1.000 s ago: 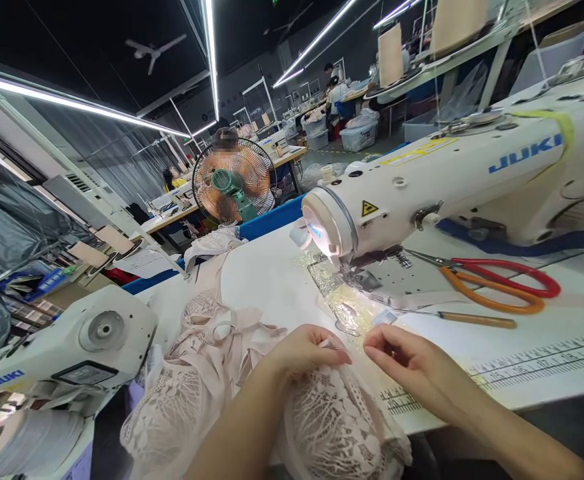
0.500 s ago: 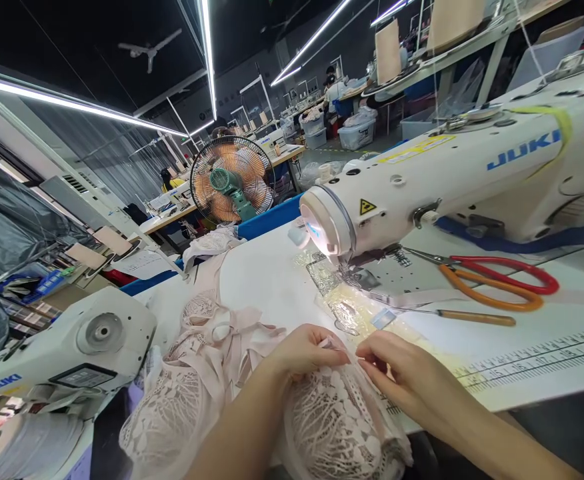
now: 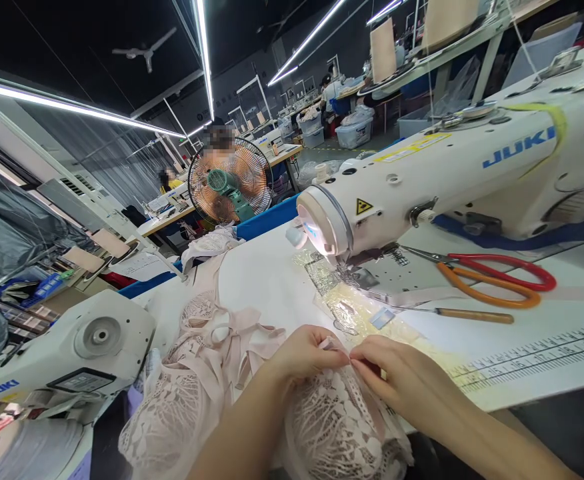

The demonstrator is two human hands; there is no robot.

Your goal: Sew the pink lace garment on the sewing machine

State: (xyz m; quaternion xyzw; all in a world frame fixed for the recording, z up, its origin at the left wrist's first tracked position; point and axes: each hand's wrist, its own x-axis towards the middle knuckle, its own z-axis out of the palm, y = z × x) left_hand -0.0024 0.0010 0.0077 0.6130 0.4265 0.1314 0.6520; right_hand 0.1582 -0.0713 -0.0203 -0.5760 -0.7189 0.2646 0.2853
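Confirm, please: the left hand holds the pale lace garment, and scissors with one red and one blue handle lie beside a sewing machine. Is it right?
Not fully: the head view shows that the scissors have one red handle and one orange handle, not blue. The rest stands: the left hand holds the pale lace garment, and the scissors lie beside a sewing machine.

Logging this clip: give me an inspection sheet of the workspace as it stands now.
Surface: white table, with a printed ruler scale near its front edge
Work in hand: pale lace garment, in front of a sewing machine
Clutter: scissors and a wooden-handled tool, right of the needle area
Hands: left hand pinches the garment; right hand has its fingertips beside the left's, grip unclear
Cables: nothing seen on the table
Surroundings: fan beyond the table; second sewing machine at left
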